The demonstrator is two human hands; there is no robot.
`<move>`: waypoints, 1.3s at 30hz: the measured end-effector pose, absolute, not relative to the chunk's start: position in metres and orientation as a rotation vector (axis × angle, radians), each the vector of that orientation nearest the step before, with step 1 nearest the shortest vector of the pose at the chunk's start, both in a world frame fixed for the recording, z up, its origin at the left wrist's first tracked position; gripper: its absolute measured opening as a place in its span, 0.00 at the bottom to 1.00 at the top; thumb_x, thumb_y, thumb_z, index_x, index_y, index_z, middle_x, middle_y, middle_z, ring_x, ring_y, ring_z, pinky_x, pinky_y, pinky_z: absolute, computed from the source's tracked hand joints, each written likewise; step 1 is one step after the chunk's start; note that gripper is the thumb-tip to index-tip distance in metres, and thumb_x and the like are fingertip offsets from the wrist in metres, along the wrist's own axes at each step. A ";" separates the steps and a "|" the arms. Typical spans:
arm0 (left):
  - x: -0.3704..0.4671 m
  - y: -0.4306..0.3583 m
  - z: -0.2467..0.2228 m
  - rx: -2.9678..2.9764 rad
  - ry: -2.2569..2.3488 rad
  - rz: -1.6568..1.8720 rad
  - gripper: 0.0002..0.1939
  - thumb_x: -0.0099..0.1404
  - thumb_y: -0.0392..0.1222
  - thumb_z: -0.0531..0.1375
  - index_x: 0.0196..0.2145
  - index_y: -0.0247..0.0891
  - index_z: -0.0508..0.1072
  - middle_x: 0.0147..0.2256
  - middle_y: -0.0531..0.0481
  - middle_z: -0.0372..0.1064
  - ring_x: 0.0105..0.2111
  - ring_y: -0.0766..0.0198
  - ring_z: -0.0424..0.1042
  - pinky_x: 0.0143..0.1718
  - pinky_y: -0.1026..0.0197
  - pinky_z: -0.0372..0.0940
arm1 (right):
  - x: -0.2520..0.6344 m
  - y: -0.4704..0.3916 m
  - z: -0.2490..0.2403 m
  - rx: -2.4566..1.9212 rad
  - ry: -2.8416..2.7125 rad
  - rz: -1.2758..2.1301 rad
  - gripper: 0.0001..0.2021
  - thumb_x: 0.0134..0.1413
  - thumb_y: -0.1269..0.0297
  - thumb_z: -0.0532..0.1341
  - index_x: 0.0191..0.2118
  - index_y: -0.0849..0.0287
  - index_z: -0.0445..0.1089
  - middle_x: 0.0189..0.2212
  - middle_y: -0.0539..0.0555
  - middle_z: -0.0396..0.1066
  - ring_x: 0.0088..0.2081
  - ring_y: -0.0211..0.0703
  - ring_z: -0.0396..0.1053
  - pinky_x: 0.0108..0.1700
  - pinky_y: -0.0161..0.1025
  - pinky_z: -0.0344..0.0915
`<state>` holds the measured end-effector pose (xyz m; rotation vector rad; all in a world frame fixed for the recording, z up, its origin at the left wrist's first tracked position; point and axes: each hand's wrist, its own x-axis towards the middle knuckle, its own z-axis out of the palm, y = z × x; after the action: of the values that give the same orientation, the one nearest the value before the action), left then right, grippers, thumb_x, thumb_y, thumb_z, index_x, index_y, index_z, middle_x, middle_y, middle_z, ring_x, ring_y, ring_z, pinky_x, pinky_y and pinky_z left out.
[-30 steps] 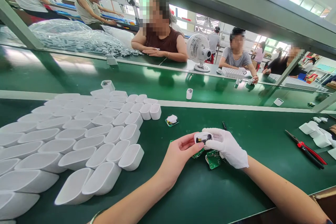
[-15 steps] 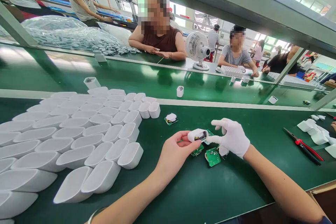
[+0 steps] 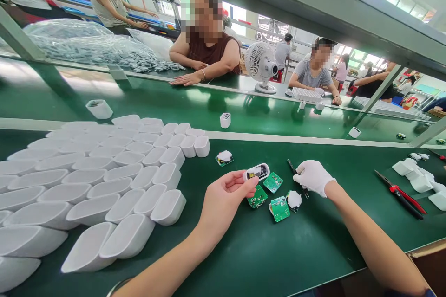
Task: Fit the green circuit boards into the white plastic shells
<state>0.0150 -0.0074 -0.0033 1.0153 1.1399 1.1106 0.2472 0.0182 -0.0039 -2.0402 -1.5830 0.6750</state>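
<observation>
My left hand (image 3: 230,199), bare, is closed around a small white plastic casing (image 3: 248,176). The casing's open end faces up toward me, and dark and yellow electronic parts show inside. My right hand (image 3: 314,178), in a white glove, has its fingers closed on dark tweezers (image 3: 290,165) low over the table; the glove covers their middle. Between the hands lie green circuit boards (image 3: 273,182), one of them beside a board with a white top (image 3: 294,199). Another white-topped board (image 3: 224,158) sits farther left.
Many empty white casings (image 3: 169,206) stand in rows on the left. Red-and-black pliers (image 3: 400,195) lie at right near white blocks (image 3: 411,169). Behind a pale strip, a green belt (image 3: 167,113) carries several casings. Across it are co-workers, a fan (image 3: 261,66) and a bag of parts (image 3: 101,46).
My right hand has left the casing and moved slightly right and down onto the tweezers. My left hand tilted the casing's opening upward and shifted left. Casings on the belt moved left.
</observation>
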 end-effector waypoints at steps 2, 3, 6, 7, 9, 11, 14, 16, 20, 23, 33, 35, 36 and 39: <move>0.015 -0.008 -0.003 1.007 1.140 1.097 0.25 0.45 0.51 0.68 0.36 0.29 0.72 0.25 0.50 0.72 0.25 0.65 0.71 0.31 0.62 0.69 | 0.241 0.019 -0.002 -1.945 -1.524 0.734 0.04 0.38 0.69 0.63 0.21 0.60 0.66 0.11 0.46 0.64 0.15 0.34 0.62 0.21 0.33 0.60; 0.016 -0.008 -0.003 1.003 1.136 1.093 0.25 0.45 0.51 0.68 0.35 0.29 0.72 0.25 0.50 0.72 0.25 0.65 0.70 0.30 0.62 0.69 | 0.237 0.018 0.001 -1.823 -1.458 0.750 0.03 0.41 0.67 0.61 0.24 0.60 0.67 0.14 0.47 0.66 0.16 0.34 0.63 0.23 0.33 0.62; 0.016 -0.009 -0.005 1.011 1.118 1.062 0.25 0.45 0.51 0.68 0.36 0.29 0.73 0.26 0.49 0.73 0.25 0.65 0.71 0.29 0.63 0.69 | 0.220 0.010 0.011 -1.240 -1.121 0.876 0.08 0.42 0.64 0.62 0.32 0.59 0.68 0.22 0.47 0.70 0.21 0.33 0.66 0.25 0.32 0.65; 0.016 -0.009 -0.006 1.024 1.114 1.048 0.25 0.45 0.51 0.68 0.36 0.30 0.72 0.27 0.49 0.73 0.25 0.64 0.71 0.29 0.63 0.69 | 0.215 0.006 0.014 -1.064 -1.008 0.961 0.10 0.39 0.64 0.64 0.33 0.59 0.68 0.23 0.47 0.71 0.22 0.33 0.67 0.25 0.31 0.65; 0.016 -0.010 -0.008 1.058 1.109 1.025 0.25 0.45 0.51 0.68 0.37 0.31 0.72 0.27 0.49 0.74 0.25 0.64 0.71 0.30 0.63 0.68 | 0.206 -0.001 0.016 -0.879 -0.870 1.153 0.14 0.35 0.65 0.68 0.34 0.57 0.70 0.25 0.47 0.72 0.21 0.32 0.67 0.23 0.30 0.65; 0.017 -0.011 -0.011 1.091 1.109 1.013 0.24 0.45 0.50 0.68 0.36 0.31 0.72 0.26 0.49 0.74 0.25 0.64 0.71 0.30 0.63 0.68 | 0.198 -0.008 0.014 -0.843 -0.818 1.290 0.14 0.33 0.65 0.70 0.32 0.58 0.72 0.24 0.48 0.73 0.21 0.32 0.68 0.23 0.29 0.66; 0.018 -0.012 -0.013 1.115 1.109 1.005 0.22 0.45 0.50 0.68 0.35 0.32 0.73 0.26 0.49 0.74 0.25 0.65 0.71 0.31 0.63 0.68 | 0.190 -0.012 0.008 -0.856 -0.812 1.348 0.13 0.34 0.61 0.71 0.29 0.60 0.74 0.21 0.49 0.72 0.21 0.33 0.69 0.22 0.28 0.67; 0.019 -0.012 -0.014 1.123 1.106 1.004 0.22 0.46 0.49 0.68 0.35 0.32 0.73 0.26 0.49 0.74 0.25 0.65 0.71 0.31 0.62 0.68 | 0.187 -0.013 0.004 -0.863 -0.829 1.340 0.13 0.35 0.60 0.72 0.29 0.60 0.74 0.20 0.49 0.72 0.20 0.33 0.69 0.22 0.28 0.67; 0.019 -0.012 -0.013 1.130 1.119 1.003 0.22 0.45 0.49 0.68 0.35 0.32 0.73 0.26 0.49 0.74 0.25 0.65 0.71 0.31 0.62 0.68 | 0.184 -0.013 0.001 -0.849 -0.805 1.314 0.15 0.34 0.58 0.72 0.29 0.60 0.73 0.18 0.48 0.72 0.19 0.31 0.68 0.23 0.27 0.66; 0.018 -0.012 -0.012 1.140 1.118 0.997 0.21 0.45 0.48 0.68 0.34 0.32 0.73 0.25 0.50 0.74 0.24 0.66 0.70 0.30 0.64 0.67 | 0.182 -0.013 -0.001 -0.840 -0.814 1.285 0.14 0.35 0.58 0.72 0.29 0.60 0.73 0.17 0.48 0.71 0.18 0.32 0.67 0.22 0.28 0.65; 0.019 -0.014 -0.009 1.102 1.156 1.059 0.23 0.43 0.47 0.69 0.36 0.32 0.73 0.26 0.50 0.74 0.24 0.67 0.69 0.29 0.65 0.68 | 0.180 -0.012 0.000 -0.953 -0.822 1.273 0.17 0.36 0.54 0.70 0.29 0.61 0.69 0.16 0.49 0.71 0.17 0.33 0.66 0.21 0.30 0.64; 0.020 -0.014 -0.010 1.087 1.155 1.070 0.24 0.43 0.48 0.69 0.37 0.32 0.73 0.26 0.50 0.74 0.24 0.66 0.70 0.30 0.64 0.68 | 0.179 -0.011 0.000 -0.990 -0.803 1.267 0.19 0.34 0.53 0.71 0.29 0.61 0.69 0.15 0.48 0.70 0.17 0.33 0.65 0.20 0.30 0.64; 0.020 -0.013 -0.011 1.077 1.155 1.071 0.25 0.43 0.48 0.69 0.37 0.32 0.73 0.26 0.50 0.74 0.25 0.66 0.70 0.30 0.64 0.68 | 0.178 -0.010 0.000 -1.005 -0.797 1.255 0.19 0.33 0.53 0.71 0.29 0.61 0.69 0.15 0.48 0.70 0.17 0.33 0.65 0.20 0.30 0.64; 0.019 -0.012 -0.015 1.054 1.154 1.079 0.27 0.43 0.50 0.69 0.38 0.31 0.73 0.28 0.49 0.75 0.27 0.64 0.71 0.31 0.64 0.68 | 0.177 -0.008 -0.004 -1.032 -0.784 1.217 0.20 0.32 0.52 0.71 0.28 0.62 0.68 0.14 0.47 0.68 0.16 0.34 0.65 0.20 0.30 0.64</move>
<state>0.0195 -0.0124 -0.0151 1.0537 1.1543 1.0794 0.1766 -0.0077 -0.0041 -1.0324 -0.7838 1.2169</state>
